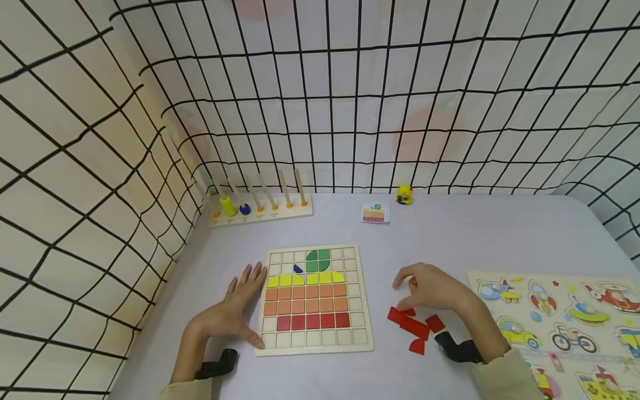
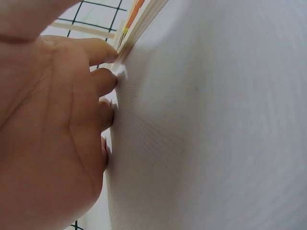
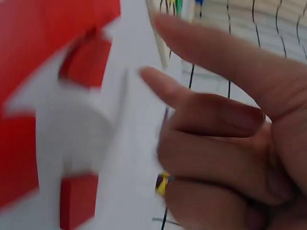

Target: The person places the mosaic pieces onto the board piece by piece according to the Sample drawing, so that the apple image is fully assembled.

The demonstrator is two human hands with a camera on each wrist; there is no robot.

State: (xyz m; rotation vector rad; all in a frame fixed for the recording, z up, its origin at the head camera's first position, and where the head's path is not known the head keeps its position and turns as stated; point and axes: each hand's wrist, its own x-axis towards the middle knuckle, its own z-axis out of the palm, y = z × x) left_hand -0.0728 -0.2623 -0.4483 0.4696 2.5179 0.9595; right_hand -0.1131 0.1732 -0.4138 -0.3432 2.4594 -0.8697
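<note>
A pale wooden grid board point(image 1: 354, 290) lies mid-table, bearing a row of red squares point(image 1: 313, 321), orange squares point(image 1: 312, 298), yellow rounded pieces point(image 1: 325, 277), green pieces point(image 1: 324, 254) and one small blue piece point(image 1: 298, 269). My left hand point(image 1: 227, 311) rests at the board's left side, fingers spread, thumb at the lower left corner. To the right of the board, my right hand point(image 1: 432, 286) hovers over loose red pieces point(image 1: 416, 328), among them a red square point(image 3: 79, 201). Its thumb and index finger are apart, with nothing seen between them; the other fingers are curled.
A wooden peg stand point(image 1: 262, 214) with a few coloured rings stands at the back left. Behind the board are a small picture card point(image 1: 375, 213) and a yellow toy figure point(image 1: 404, 194). A vehicle puzzle board point(image 1: 545, 328) lies at right. Black netting point(image 1: 345, 105) encloses the table.
</note>
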